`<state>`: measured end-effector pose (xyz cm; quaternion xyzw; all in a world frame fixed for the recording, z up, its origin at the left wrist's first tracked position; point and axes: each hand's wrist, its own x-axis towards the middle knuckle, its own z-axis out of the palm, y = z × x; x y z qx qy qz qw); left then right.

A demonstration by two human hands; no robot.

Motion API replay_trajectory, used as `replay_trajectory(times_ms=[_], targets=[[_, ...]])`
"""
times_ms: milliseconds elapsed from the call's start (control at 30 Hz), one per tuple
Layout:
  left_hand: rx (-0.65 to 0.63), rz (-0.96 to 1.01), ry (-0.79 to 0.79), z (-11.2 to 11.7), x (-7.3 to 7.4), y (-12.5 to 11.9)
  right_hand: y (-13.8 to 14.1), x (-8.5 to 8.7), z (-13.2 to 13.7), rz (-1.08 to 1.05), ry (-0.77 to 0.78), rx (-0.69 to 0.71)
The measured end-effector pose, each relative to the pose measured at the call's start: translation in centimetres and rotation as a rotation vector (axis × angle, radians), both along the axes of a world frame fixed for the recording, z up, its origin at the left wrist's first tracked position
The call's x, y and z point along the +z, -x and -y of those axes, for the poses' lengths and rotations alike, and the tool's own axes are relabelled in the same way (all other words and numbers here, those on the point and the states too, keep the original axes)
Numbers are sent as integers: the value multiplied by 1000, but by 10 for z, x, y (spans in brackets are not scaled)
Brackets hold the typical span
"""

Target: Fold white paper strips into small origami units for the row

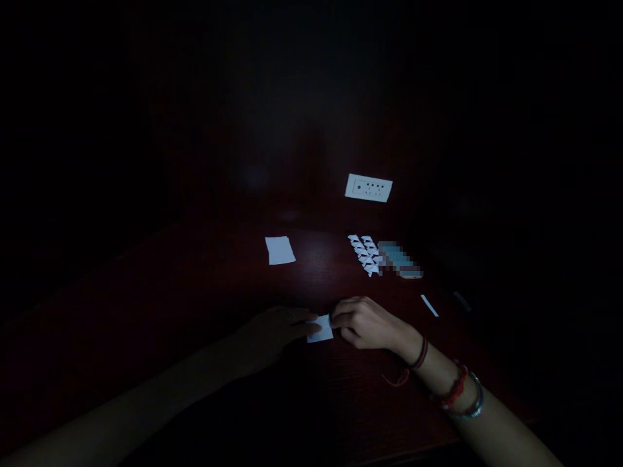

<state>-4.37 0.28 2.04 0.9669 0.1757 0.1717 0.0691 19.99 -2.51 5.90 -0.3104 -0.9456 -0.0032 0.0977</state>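
Note:
A small white piece of paper [319, 329] lies on the dark red table between my two hands. My left hand [285, 327], in shadow, holds the paper at its left side, with the thumb and a finger over it. At the right edge, my right hand [363, 322] pinches the same paper with its fingers curled; the fingertips are partly hidden. Farther back on the left is a stack of white paper sheets [280, 251]. Several small folded white paper pieces [364, 253] stand in two rows beyond my right hand.
A blurred-out phone-like object [400, 259] lies right of the folded pieces. Nearer, a thin white paper strip [429, 305] rests on the table [311, 275]. A white socket panel [368, 188] is on the back wall. The surroundings are very dark.

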Motion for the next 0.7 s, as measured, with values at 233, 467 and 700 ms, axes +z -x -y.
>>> replay_trajectory(times_ms=[233,467,700], targets=[[-35,-49,-73,0,3,-1,-3,-2,-1,-181,29,-46],[56,-40,-264,-1,2,-7,-1,-6,-2,-141,99,-40],[114,-36,-295,13,9,-17,3,-9,-1,-235,181,-119]])
